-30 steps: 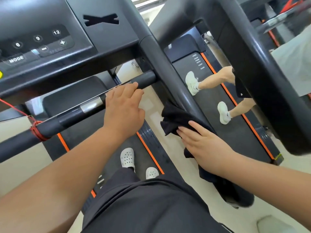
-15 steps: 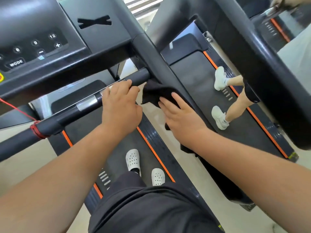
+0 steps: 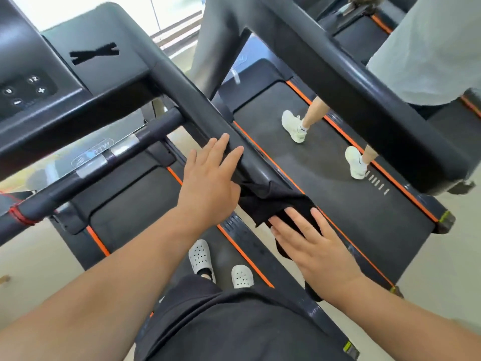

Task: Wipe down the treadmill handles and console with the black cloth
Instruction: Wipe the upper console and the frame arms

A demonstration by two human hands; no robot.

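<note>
Hands flat, open: left hand [image 3: 208, 183] touches the side handle [image 3: 197, 113], right hand [image 3: 317, 246] presses black cloth [image 3: 270, 201] against it.

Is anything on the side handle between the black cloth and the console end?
Yes: the left hand lies flat on the side handle just above the black cloth, in its path toward the console. The right hand presses the cloth onto the handle lower down. Nothing else visible lies on the handle.

free: pocket between side handrail [image 3: 205, 118] and crossbar [image 3: 104, 162], over deck [image 3: 130, 204] | blocked: console [image 3: 86, 82] upper left | right: neighbouring treadmill's rail [image 3: 351, 82] near, gap between open
</note>
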